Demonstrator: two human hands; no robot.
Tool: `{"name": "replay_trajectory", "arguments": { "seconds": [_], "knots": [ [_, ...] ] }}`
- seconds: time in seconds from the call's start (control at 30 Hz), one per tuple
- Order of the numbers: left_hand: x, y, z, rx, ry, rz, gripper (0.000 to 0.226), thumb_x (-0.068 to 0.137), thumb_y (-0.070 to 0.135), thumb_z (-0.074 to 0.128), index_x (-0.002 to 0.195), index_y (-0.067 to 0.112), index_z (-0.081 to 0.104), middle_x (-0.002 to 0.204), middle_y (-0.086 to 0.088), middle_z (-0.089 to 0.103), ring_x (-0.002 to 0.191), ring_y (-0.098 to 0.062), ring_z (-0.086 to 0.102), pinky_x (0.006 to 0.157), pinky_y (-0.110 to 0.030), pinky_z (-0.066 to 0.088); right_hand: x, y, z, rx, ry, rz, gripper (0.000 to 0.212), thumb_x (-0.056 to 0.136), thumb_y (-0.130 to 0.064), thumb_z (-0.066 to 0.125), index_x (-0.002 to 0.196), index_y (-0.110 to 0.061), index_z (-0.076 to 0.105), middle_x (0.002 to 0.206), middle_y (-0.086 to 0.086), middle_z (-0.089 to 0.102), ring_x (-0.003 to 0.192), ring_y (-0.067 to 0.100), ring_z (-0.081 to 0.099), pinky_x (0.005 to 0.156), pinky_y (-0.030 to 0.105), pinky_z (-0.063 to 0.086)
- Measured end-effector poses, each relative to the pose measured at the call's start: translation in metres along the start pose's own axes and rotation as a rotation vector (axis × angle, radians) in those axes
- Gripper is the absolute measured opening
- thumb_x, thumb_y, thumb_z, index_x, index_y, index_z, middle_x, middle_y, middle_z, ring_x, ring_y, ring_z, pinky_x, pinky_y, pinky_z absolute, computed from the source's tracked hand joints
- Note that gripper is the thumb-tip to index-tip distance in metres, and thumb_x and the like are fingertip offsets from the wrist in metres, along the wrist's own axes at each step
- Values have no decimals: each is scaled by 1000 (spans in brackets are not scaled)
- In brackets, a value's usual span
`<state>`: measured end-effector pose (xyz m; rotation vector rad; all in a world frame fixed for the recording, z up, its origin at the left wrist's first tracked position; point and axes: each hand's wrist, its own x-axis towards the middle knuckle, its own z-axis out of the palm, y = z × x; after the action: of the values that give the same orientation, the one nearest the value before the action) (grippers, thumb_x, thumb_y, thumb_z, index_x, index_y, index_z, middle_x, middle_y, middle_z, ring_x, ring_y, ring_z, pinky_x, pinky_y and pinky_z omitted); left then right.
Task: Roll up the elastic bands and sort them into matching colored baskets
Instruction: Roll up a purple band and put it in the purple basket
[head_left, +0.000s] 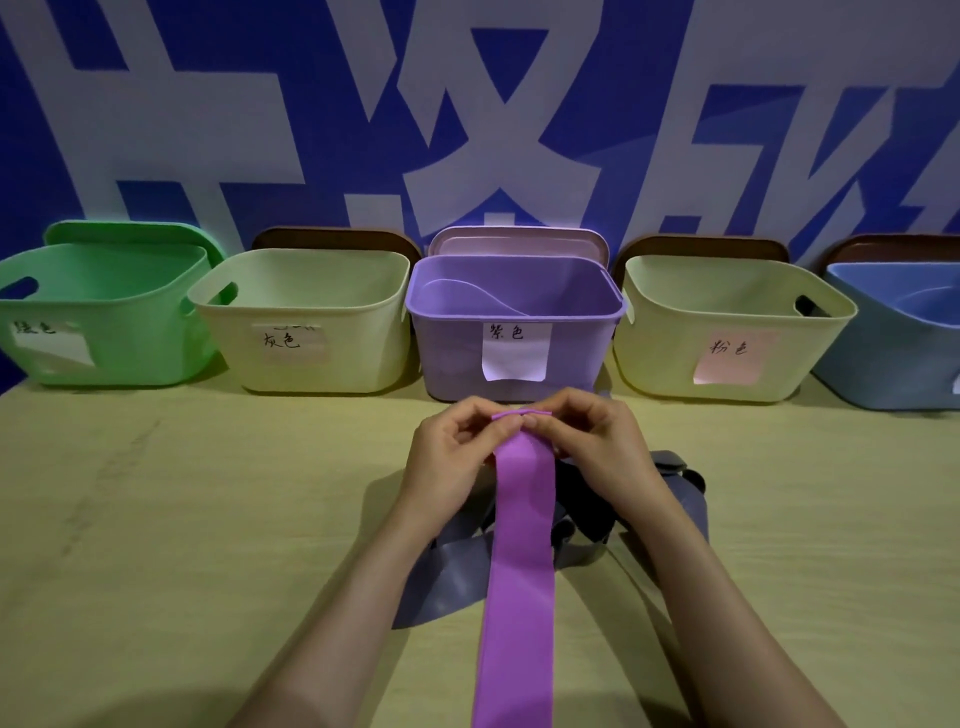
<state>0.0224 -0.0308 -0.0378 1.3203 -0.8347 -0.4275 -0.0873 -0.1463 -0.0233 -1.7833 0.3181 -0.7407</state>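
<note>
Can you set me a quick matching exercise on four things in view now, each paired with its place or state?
Things:
1. green plastic basket
2. purple plastic basket
3. purple elastic band
4. grey elastic bands

Places or states:
A. pinched at its far end by both hands
B. middle of the row, directly beyond the hands
C. loose heap on the table, under the purple strip
D. far left end of the row

Pairs: 1-D, 2-B, 3-A, 4-C

The left hand and right hand both grip the band's folded end.
</note>
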Motion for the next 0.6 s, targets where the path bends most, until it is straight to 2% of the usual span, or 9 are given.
{"name": "replay_trajectory", "arguments": {
  "seconds": [0.1,0.23,0.4,0.6],
  "knots": [
    [-4,-3,1,25,2,10,16,84,4,68,77,18,71,74,5,71,74,-8,63,72,-23,51,-3,2,-7,-8,-60,29,4,86,-13,68,85,-15,72,76,1,70,71,7,59,65,22,47],
    [-8,-2,0,30,7,-24,12,85,7,68,78,16,69,74,4,69,74,-7,63,69,-20,50,-8,-1,-10,76,-118,67,16,89,-8,62,94,-17,74,90,-2,74,86,7,67,71,22,55],
    [-11,0,6,-41,-15,-73,3,87,9,66,88,8,69,84,-3,70,81,-9,65,75,-19,50,-6,2,-7,-108,-3,-79,20,89,-11,64,90,-29,72,88,-16,74,87,2,67,78,19,51],
    [-10,0,2,-1,4,-33,8,84,10,68,82,18,71,81,2,72,82,-11,66,78,-24,51,-8,2,-5,-123,-23,-131,18,86,-11,67,96,-25,72,87,-12,74,85,4,68,74,14,50]
  ]
}}
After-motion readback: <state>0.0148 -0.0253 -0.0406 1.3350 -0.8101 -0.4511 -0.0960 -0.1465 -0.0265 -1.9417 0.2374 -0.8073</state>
